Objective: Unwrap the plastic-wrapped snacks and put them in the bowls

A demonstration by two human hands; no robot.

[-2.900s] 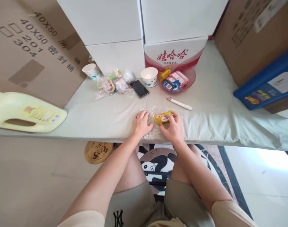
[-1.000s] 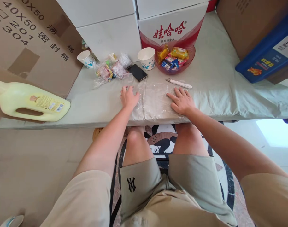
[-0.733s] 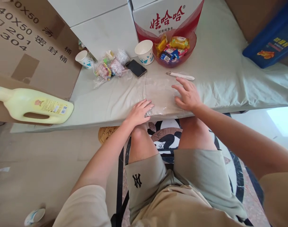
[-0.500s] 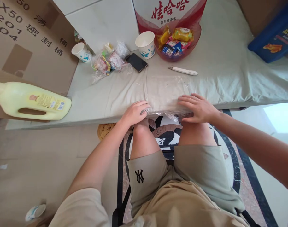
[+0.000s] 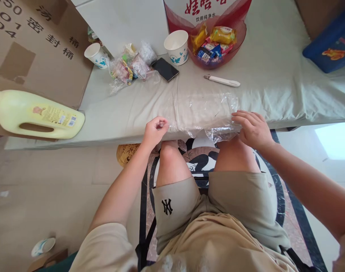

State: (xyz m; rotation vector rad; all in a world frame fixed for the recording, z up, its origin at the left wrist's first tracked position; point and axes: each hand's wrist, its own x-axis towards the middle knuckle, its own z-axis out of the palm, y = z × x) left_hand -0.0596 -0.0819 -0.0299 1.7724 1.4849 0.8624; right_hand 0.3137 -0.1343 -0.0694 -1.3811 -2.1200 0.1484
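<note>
A clear, crinkled plastic bag lies spread across the front of the cloth-covered table, its near edge hanging over the side above my knees. At its left end, my left hand is closed in a pinch on the plastic. Over the right edge of the bag rests my right hand, its fingers stretched out and touching the plastic; the thumb is partly hidden. A white utility knife lies on the cloth beyond the bag.
Farther back are a red bowl of snacks, a paper bowl, a phone, crumpled wrappers and a paper cup. A yellow jug and a cardboard box stand left. A blue container is at right.
My right hand has slid to the right, and the bag now spreads wider. My left hand has moved slightly left and its fingers have closed into a pinch.
</note>
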